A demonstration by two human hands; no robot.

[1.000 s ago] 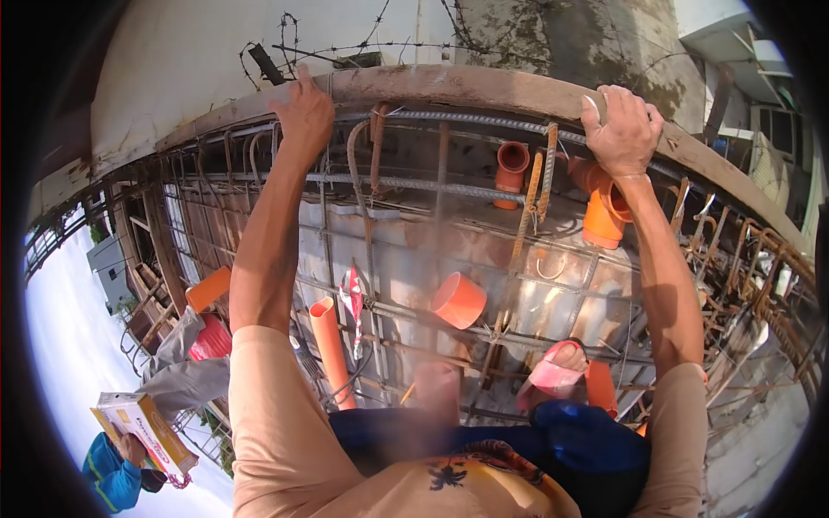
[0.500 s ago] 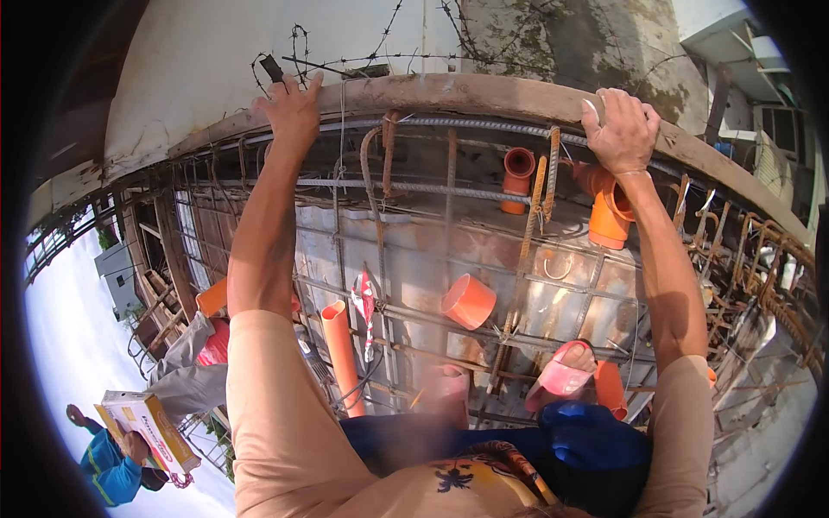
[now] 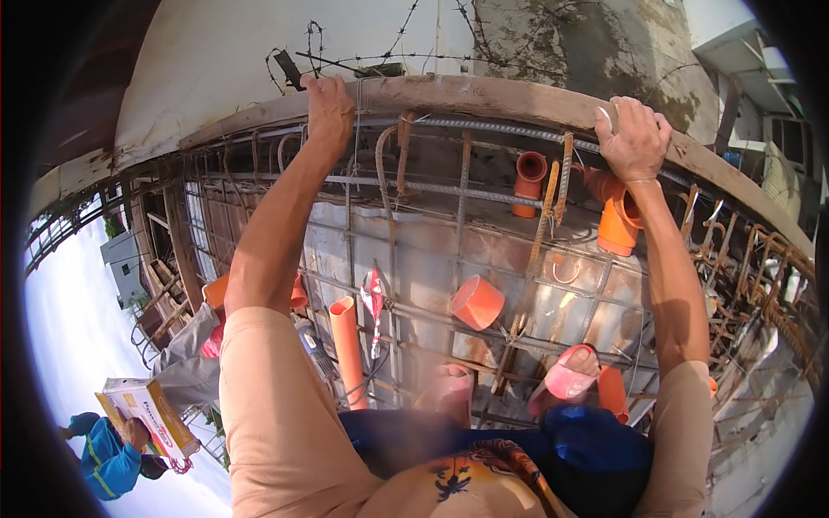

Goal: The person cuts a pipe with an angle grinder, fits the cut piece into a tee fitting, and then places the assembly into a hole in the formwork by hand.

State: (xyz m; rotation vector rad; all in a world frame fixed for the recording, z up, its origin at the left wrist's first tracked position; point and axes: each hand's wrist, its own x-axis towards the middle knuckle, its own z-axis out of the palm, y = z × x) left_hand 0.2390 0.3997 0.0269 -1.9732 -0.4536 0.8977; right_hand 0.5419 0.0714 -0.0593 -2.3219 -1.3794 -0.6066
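We've got both hands up on the wooden beam (image 3: pixel 484 91), L & R well apart. Our L hand (image 3: pixel 331 116) is on its L stretch, fingers bent at the top edge — wood right under them, but we can't tell if they're clamped or only leaning. Our R hand (image 3: pixel 635 142) has hold of the beam farther R: fingers curled over the far edge, thumb spread off to the near side, so the wood sits btwn. Near the R wrist we see an orange pipe fitting (image 3: pixel 617 226); can't tell if they touch. Below the beam there's a grid of rebar (image 3: pixel 432 187) w/ metal sheeting (image 3: pixel 423 237) behind. An orange pipe (image 3: pixel 348 354) stands slightly tilted next to a red-&-white wrapper (image 3: pixel 372 298), & an orange cup-shaped piece (image 3: pixel 477 302) is approx mid-grid. Down by our knees, a pink sandal (image 3: pixel 570 380). Off L — another person (image 3: pixel 112 462), blue top, holding a carton (image 3: pixel 154 413).
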